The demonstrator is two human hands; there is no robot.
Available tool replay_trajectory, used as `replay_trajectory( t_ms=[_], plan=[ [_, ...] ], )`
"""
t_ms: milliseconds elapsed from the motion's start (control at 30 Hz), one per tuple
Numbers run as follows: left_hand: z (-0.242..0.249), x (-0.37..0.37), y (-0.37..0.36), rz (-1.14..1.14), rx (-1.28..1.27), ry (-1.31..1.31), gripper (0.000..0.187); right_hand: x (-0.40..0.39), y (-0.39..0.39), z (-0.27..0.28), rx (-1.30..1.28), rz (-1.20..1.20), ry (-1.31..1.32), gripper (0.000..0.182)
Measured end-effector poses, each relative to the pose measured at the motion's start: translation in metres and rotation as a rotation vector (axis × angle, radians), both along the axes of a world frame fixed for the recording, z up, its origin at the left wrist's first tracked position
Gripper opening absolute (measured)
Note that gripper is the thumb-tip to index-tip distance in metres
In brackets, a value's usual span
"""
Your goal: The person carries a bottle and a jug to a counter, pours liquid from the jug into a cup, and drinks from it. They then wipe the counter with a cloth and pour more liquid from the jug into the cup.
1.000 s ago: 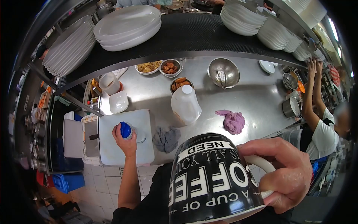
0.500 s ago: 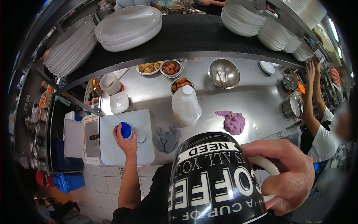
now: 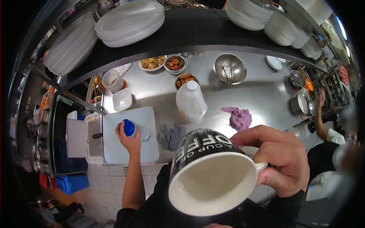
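A right hand point(image 3: 281, 161) pinches a black-and-white mug point(image 3: 213, 182) by its handle, grip closed around it, the mug tilted close to the camera with its pale inside on view and its lettering upside down. The left hand point(image 3: 128, 141) curls around a blue-lidded jar point(image 3: 129, 128) above a white board point(image 3: 118, 154), its grip open only as wide as the jar; whether the jar touches the board cannot be told. A gray cloth point(image 3: 170, 137) lies just beside the board on the steel desk point(image 3: 262, 97). Beyond the mug, a white-capped jug point(image 3: 191, 102) stands near a bowl of browned food point(image 3: 186, 80), with a purple cloth point(image 3: 239, 118) to the right. A metal bowl point(image 3: 239, 70) holding tongs point(image 3: 228, 76) sits farther back, beneath a dark shelf point(image 3: 194, 32) stacked with white plates point(image 3: 129, 22) and bowls point(image 3: 249, 15). At far right, a co-worker point(image 3: 334, 137) in a white sleeve raises an arm near metal pots point(image 3: 298, 104).
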State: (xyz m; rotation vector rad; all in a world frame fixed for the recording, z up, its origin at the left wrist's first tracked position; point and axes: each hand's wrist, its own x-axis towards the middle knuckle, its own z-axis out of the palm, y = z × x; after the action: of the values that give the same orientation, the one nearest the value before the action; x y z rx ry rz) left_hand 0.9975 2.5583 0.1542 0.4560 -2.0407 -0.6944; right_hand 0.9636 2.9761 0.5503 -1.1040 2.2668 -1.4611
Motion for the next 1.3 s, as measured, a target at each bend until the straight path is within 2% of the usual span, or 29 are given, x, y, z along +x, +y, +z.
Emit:
replay_trajectory(
  t_ms=[133,200,333,400,667,1067,1300],
  plan=[
    [0.001,0.000,0.000,0.007,-0.016,-0.001,0.078,-0.003,0.000,-0.008,-0.012,-0.048,-0.015,0.060],
    [0.002,0.000,0.000,0.002,-0.005,-0.001,0.078,-0.010,0.004,-0.010,-0.020,0.101,0.132,0.038],
    [0.004,-0.001,0.003,-0.002,0.009,0.002,0.078,-0.005,0.008,-0.001,0.011,0.097,0.129,0.040],
    [0.004,0.000,0.003,0.007,0.013,-0.007,0.078,-0.001,0.006,0.000,-0.036,0.034,0.107,0.058],
    [0.006,0.000,0.003,-0.005,0.023,0.001,0.078,0.004,0.008,0.011,-0.051,0.062,0.287,0.055],
    [0.003,0.000,0.001,-0.011,-0.017,0.009,0.078,0.026,0.005,0.025,0.048,-0.069,0.335,0.054],
    [0.003,0.001,-0.002,-0.030,-0.035,0.008,0.078,0.023,0.006,0.026,0.036,-0.018,0.375,0.054]
  ],
)
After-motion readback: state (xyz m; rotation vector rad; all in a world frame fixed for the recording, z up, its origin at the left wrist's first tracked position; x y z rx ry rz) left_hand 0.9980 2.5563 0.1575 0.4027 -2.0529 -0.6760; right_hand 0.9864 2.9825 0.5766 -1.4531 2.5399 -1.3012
